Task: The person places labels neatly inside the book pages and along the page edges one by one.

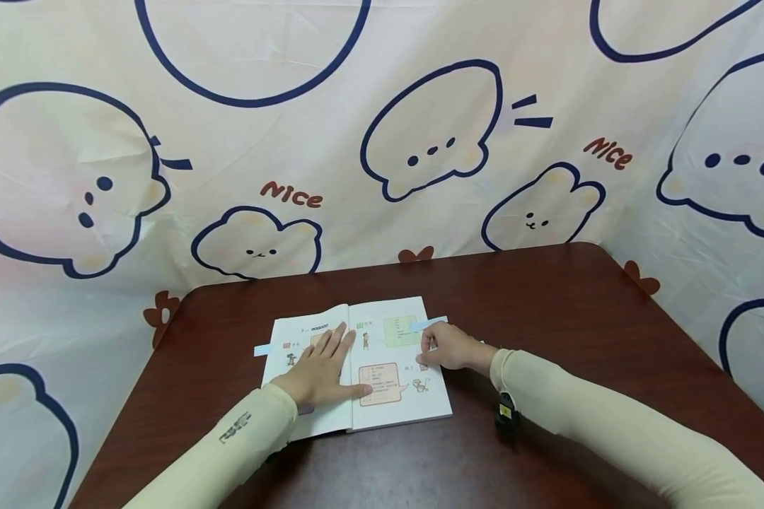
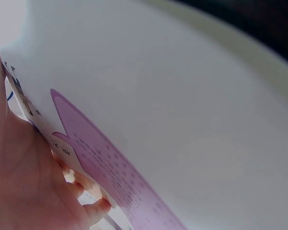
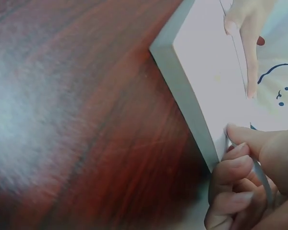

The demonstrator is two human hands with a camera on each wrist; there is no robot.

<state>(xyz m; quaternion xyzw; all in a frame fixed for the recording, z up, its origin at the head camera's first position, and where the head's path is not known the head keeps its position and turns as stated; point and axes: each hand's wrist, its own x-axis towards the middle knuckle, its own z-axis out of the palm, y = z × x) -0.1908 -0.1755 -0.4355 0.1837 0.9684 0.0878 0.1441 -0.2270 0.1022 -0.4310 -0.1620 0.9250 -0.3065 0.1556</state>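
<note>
An open book (image 1: 382, 417) with printed pages lies on the table. My left hand (image 1: 318, 371) rests across the left page and the centre fold, fingers spread and thumb on the right page. A printed purple panel (image 2: 93, 148) shows close beside that palm in the left wrist view. At the right page's outer edge, my right hand (image 1: 452, 346) has curled fingers. Between its thumb and fingers it pinches a thin pale strip of paper (image 3: 263, 179), mostly covered by the hand. One light-blue strip (image 1: 422, 324) lies across the right page, just above this hand.
Another light-blue strip (image 1: 262, 350) sticks out from the book's left edge. The dark brown table (image 1: 535, 297) spreads around the book. Patterned cloth (image 1: 331, 141) hangs behind and along the table's sides. A small black device (image 1: 506, 416) is strapped at the right wrist.
</note>
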